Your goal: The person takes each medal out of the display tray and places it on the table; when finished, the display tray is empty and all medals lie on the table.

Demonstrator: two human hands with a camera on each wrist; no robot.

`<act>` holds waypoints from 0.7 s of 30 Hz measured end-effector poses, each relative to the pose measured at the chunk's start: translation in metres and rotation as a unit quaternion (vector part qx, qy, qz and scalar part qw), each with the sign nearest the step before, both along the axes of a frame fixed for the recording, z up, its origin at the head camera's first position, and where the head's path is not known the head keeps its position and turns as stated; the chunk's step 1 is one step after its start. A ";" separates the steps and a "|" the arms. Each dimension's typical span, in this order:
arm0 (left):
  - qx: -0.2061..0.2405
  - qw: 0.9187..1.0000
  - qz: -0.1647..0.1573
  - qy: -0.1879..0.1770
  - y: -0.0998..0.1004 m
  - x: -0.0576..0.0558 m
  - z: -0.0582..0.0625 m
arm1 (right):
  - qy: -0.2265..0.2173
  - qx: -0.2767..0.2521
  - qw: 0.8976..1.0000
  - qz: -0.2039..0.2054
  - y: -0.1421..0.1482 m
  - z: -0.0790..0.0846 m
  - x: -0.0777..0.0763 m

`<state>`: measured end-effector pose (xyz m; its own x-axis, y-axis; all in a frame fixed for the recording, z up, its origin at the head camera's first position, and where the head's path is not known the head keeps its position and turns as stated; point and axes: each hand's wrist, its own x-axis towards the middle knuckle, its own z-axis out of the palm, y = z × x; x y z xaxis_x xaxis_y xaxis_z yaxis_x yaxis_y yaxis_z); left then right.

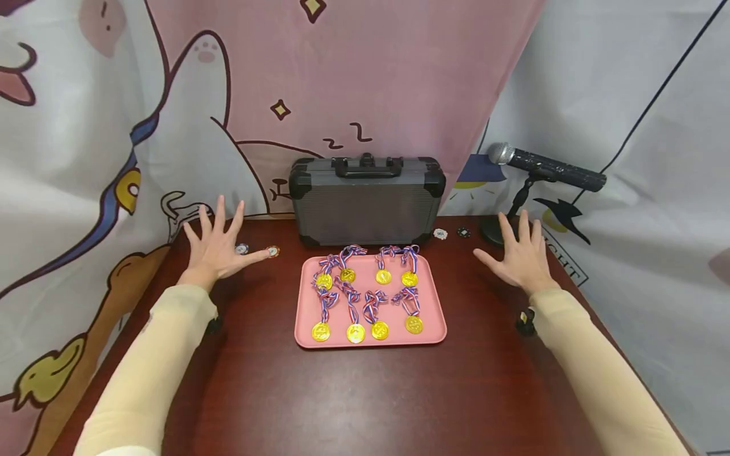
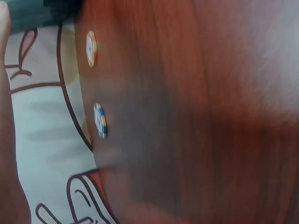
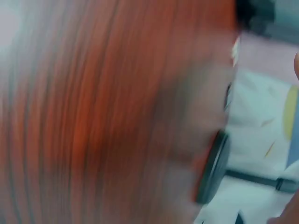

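Observation:
My left hand (image 1: 212, 248) is held over the left side of the table with its fingers spread, holding nothing. Close to its thumb lie two poker chips, one orange-edged (image 2: 91, 48) and one blue-edged (image 2: 100, 120). On the right, my right hand (image 1: 520, 259) is spread too, with nothing in it, near the microphone stand's base (image 3: 214, 167). Between the hands lies a pink tray (image 1: 371, 347). It bears several gold medals (image 1: 355, 333) on red, white and blue ribbons, set in two rough rows.
Behind the tray stands a grey case (image 1: 367, 206) with black corners and handle. A microphone (image 1: 556, 166) rests on its stand at the back right. White (image 1: 440, 234) and black (image 1: 464, 232) chips lie beside the case. Printed cloth (image 1: 365, 76) hangs around the brown table (image 1: 365, 399).

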<state>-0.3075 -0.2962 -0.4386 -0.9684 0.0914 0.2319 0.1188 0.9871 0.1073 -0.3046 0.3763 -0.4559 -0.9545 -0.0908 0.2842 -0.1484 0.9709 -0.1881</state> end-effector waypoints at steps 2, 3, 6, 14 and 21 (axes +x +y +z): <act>0.032 0.999 -0.015 -0.005 0.003 0.005 -0.002 | -0.010 -0.031 0.999 0.029 -0.011 0.003 0.004; 0.047 0.999 -0.023 -0.009 0.005 0.008 -0.002 | -0.019 -0.045 0.998 0.043 -0.018 0.004 0.007; 0.085 0.995 -0.049 -0.020 0.012 0.015 -0.005 | -0.041 -0.079 0.992 0.086 -0.039 0.005 0.012; 0.193 0.970 -0.112 -0.100 0.042 0.035 -0.014 | -0.056 -0.108 0.968 0.219 -0.100 -0.004 0.020; 0.287 0.930 -0.184 -0.140 0.062 0.039 -0.031 | -0.094 -0.112 0.947 0.286 -0.130 -0.009 0.016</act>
